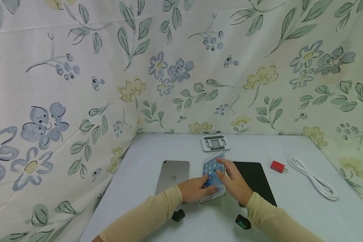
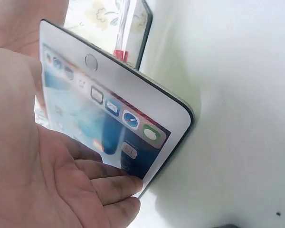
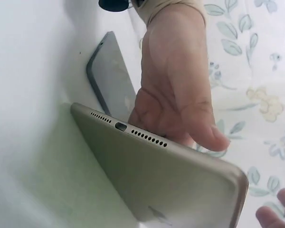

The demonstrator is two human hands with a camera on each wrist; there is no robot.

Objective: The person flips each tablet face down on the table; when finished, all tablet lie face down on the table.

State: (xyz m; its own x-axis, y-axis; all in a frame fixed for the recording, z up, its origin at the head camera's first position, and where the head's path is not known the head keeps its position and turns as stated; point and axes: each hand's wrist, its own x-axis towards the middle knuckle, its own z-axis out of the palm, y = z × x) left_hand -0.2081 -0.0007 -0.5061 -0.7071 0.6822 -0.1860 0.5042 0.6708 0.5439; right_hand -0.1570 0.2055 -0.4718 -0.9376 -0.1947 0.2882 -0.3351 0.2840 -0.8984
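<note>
— Holding it how?
— Both hands on the lit tablet (image 1: pixel 213 176): left hand (image 1: pixel 195 190) grips its near-left edge, thumb on the glass; right hand (image 1: pixel 234 183) clasps the right edge. It tilts up off the bench (image 1: pixel 290 215), long axis running away from the person, between the two hands.
— Around it?
— Grey tablet (image 1: pixel 173 175) face down to the left, black pad (image 1: pixel 254 181) right, stand (image 1: pixel 215 142) behind, red plug (image 1: pixel 278 166) and white cable (image 1: pixel 314 179) further right. Flowered cloth (image 1: pixel 78 84) walls it in.

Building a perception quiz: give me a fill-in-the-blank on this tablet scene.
1. Both hands hold the white-fronted tablet with its screen ____.
2. The grey tablet lies face ____ on the white table.
3. The small plug beside the coiled white cable is ____.

Missing words: lit; down; red
</note>
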